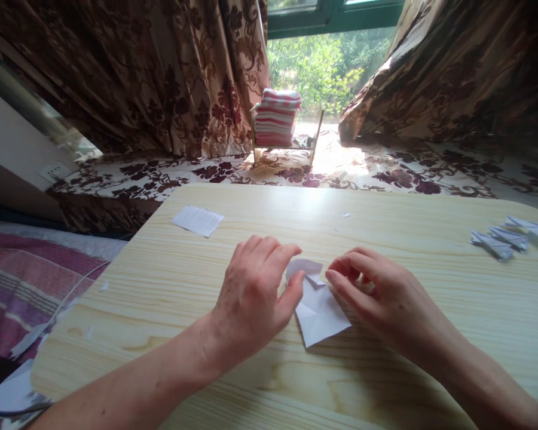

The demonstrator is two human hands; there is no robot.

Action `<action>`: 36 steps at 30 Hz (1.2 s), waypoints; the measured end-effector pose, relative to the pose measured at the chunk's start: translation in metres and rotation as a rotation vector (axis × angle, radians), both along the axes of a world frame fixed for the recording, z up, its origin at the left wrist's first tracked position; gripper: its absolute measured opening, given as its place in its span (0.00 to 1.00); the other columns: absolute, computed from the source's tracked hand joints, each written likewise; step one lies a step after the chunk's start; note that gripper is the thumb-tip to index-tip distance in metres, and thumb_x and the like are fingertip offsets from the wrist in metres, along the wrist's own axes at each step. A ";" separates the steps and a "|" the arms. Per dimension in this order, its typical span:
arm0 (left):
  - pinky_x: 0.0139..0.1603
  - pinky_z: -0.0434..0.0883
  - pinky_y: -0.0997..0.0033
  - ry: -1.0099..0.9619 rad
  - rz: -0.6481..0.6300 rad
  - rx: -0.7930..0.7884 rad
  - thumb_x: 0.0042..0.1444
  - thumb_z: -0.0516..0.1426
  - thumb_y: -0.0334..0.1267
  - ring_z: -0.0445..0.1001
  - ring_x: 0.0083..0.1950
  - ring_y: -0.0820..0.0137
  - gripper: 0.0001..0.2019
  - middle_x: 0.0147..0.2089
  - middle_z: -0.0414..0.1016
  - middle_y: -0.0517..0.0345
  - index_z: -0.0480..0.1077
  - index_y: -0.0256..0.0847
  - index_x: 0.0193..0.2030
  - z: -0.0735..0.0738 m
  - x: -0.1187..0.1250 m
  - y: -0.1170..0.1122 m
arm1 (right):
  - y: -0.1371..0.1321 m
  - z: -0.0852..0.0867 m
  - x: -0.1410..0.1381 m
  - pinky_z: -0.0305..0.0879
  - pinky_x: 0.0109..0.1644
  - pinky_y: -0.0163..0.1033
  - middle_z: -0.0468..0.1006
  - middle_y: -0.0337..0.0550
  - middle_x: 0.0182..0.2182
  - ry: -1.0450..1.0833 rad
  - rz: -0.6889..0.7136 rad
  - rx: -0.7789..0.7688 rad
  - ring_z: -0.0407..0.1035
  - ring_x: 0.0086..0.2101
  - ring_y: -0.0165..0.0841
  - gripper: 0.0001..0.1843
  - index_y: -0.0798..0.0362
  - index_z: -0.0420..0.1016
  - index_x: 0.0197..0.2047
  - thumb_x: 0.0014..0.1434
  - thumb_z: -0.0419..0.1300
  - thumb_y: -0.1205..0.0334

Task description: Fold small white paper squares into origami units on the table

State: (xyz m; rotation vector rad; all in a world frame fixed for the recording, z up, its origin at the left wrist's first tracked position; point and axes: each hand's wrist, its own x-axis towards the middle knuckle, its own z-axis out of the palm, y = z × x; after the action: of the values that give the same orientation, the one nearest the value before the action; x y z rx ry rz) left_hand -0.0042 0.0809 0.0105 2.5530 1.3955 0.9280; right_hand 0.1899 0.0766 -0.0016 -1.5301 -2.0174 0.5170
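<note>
A partly folded sheet of white paper (pixel 323 318) lies on the table in front of me, its upper part bent into a raised flap. On its left side is my left hand (pixel 260 288), thumb and index finger apart around the flap's left edge without gripping it. Close to the right edge of the paper, my right hand (pixel 383 286) hovers with loosely curled fingers. Its thumb and index tips are near each other, and no paper shows between them.
Several folded paper pieces (pixel 502 242) lie at the table's right. A printed slip (pixel 198 221) is at the back left, a small scrap (pixel 347 215) at the back. Beyond the wooden table (pixel 161 322), a small rack (pixel 314 140) holds folded striped cloths (pixel 275 119) by the window.
</note>
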 end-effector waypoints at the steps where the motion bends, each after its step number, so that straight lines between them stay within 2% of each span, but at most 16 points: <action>1: 0.44 0.65 0.60 -0.015 0.028 -0.016 0.57 0.54 0.33 0.68 0.41 0.63 0.11 0.37 0.72 0.51 0.70 0.34 0.45 -0.003 0.000 0.004 | -0.001 0.000 -0.001 0.60 0.28 0.37 0.72 0.41 0.29 -0.012 0.008 -0.018 0.66 0.27 0.32 0.09 0.50 0.72 0.31 0.60 0.55 0.57; 3: 0.44 0.66 0.60 -0.010 0.048 -0.084 0.56 0.56 0.34 0.68 0.41 0.63 0.10 0.37 0.72 0.52 0.71 0.35 0.45 -0.009 0.000 0.010 | -0.003 -0.001 -0.003 0.61 0.28 0.36 0.73 0.42 0.31 -0.037 0.027 -0.021 0.67 0.27 0.32 0.08 0.50 0.72 0.32 0.59 0.55 0.57; 6: 0.43 0.66 0.62 -0.020 0.050 -0.192 0.56 0.56 0.33 0.69 0.38 0.65 0.04 0.33 0.72 0.56 0.72 0.37 0.35 -0.014 0.001 0.014 | -0.004 -0.002 -0.005 0.62 0.29 0.37 0.73 0.43 0.31 -0.067 0.046 0.006 0.68 0.30 0.34 0.07 0.50 0.73 0.34 0.57 0.57 0.56; 9: 0.41 0.66 0.66 -0.182 0.045 -0.288 0.55 0.55 0.30 0.69 0.36 0.68 0.06 0.29 0.70 0.59 0.71 0.38 0.29 -0.010 0.002 0.014 | -0.004 -0.002 -0.005 0.63 0.31 0.38 0.72 0.42 0.31 -0.059 0.041 0.010 0.68 0.30 0.35 0.08 0.50 0.72 0.35 0.55 0.59 0.56; 12: 0.39 0.66 0.70 -0.349 0.011 -0.372 0.55 0.55 0.29 0.69 0.34 0.71 0.06 0.29 0.69 0.60 0.72 0.37 0.29 -0.001 0.002 0.011 | -0.005 0.001 -0.006 0.61 0.28 0.36 0.71 0.40 0.29 0.034 0.036 -0.021 0.66 0.27 0.32 0.06 0.50 0.70 0.32 0.57 0.57 0.57; 16: 0.39 0.67 0.71 -0.443 0.016 -0.451 0.56 0.55 0.32 0.69 0.34 0.71 0.06 0.29 0.69 0.60 0.72 0.37 0.30 0.008 0.002 0.008 | -0.006 0.005 -0.010 0.59 0.23 0.34 0.70 0.38 0.22 0.261 0.022 -0.080 0.63 0.23 0.30 0.11 0.51 0.71 0.29 0.60 0.54 0.57; 19: 0.39 0.68 0.70 -0.505 -0.001 -0.576 0.55 0.57 0.36 0.70 0.37 0.69 0.05 0.32 0.71 0.58 0.72 0.37 0.33 0.010 0.003 0.005 | -0.006 0.007 -0.010 0.64 0.26 0.34 0.74 0.39 0.23 0.428 -0.001 -0.166 0.68 0.24 0.31 0.12 0.52 0.72 0.30 0.59 0.56 0.54; 22: 0.39 0.70 0.69 -0.580 -0.078 -0.741 0.55 0.58 0.39 0.72 0.38 0.67 0.07 0.35 0.74 0.56 0.72 0.37 0.35 0.008 0.003 0.003 | -0.005 0.006 -0.010 0.69 0.31 0.37 0.76 0.41 0.26 0.544 -0.001 -0.240 0.71 0.28 0.34 0.13 0.53 0.73 0.31 0.58 0.58 0.52; 29: 0.39 0.70 0.67 -0.758 -0.147 -0.938 0.55 0.58 0.40 0.74 0.37 0.65 0.09 0.32 0.75 0.54 0.73 0.36 0.35 0.006 0.003 0.004 | -0.007 0.008 -0.011 0.69 0.34 0.37 0.78 0.41 0.30 0.577 0.011 -0.269 0.72 0.31 0.35 0.12 0.52 0.75 0.36 0.60 0.56 0.54; 36: 0.42 0.70 0.67 -0.805 -0.149 -0.950 0.55 0.58 0.36 0.74 0.39 0.66 0.06 0.34 0.77 0.55 0.73 0.36 0.33 0.006 0.003 0.004 | -0.005 0.011 -0.010 0.65 0.33 0.36 0.77 0.40 0.28 0.582 -0.057 -0.215 0.69 0.30 0.33 0.12 0.53 0.74 0.32 0.60 0.56 0.55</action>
State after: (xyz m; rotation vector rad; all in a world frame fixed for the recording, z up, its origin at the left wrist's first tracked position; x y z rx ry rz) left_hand -0.0014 0.0853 0.0163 1.3318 0.9971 0.8219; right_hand 0.1798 0.0715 0.0092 -1.3445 -1.5010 1.0462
